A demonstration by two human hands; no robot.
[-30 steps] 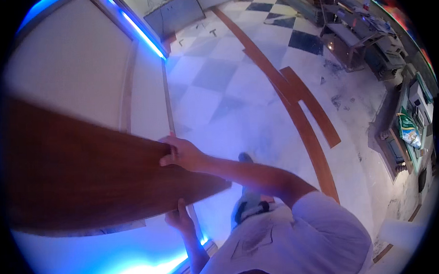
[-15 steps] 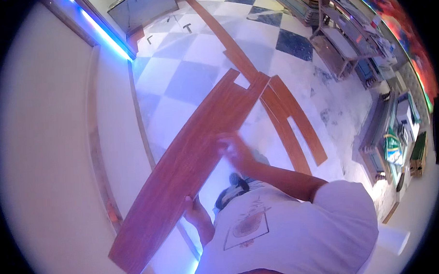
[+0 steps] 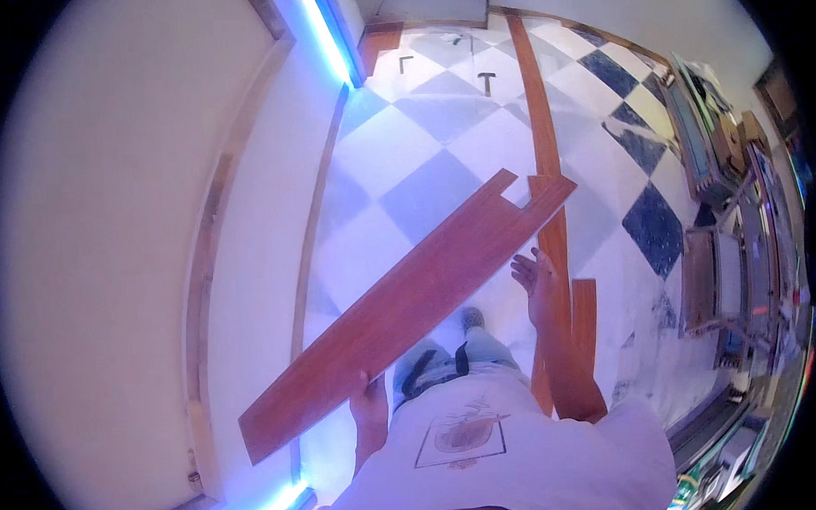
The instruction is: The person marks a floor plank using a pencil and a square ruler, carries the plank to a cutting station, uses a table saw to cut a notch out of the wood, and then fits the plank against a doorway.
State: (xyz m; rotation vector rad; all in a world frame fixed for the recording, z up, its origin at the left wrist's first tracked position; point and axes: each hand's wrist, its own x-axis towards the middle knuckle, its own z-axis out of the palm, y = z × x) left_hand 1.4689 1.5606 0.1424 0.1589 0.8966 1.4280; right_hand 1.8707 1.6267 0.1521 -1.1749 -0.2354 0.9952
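Observation:
A long reddish-brown floor plank (image 3: pixel 392 314) with a rectangular notch cut into its far end slants across in front of me, raised above the floor. My left hand (image 3: pixel 370 402) grips its near edge toward the lower left end, thumb on top and the other fingers hidden beneath. Close to the notched end, my right hand (image 3: pixel 536 273) is off the plank, its fingers spread and holding nothing.
A strip of laid planks (image 3: pixel 533 98) runs along the checkered tile floor (image 3: pixel 437 195), with a shorter plank (image 3: pixel 585 321) by my right forearm. A hammer (image 3: pixel 486 81) and a small square (image 3: pixel 406 63) lie farther off. Wooden furniture (image 3: pixel 714 271) lines the right; a wall (image 3: pixel 254 233) is at left.
My right hand has come off the plank's middle and moved toward its notched end, fingers opening. The view has turned rightward, and my left hand still holds the plank.

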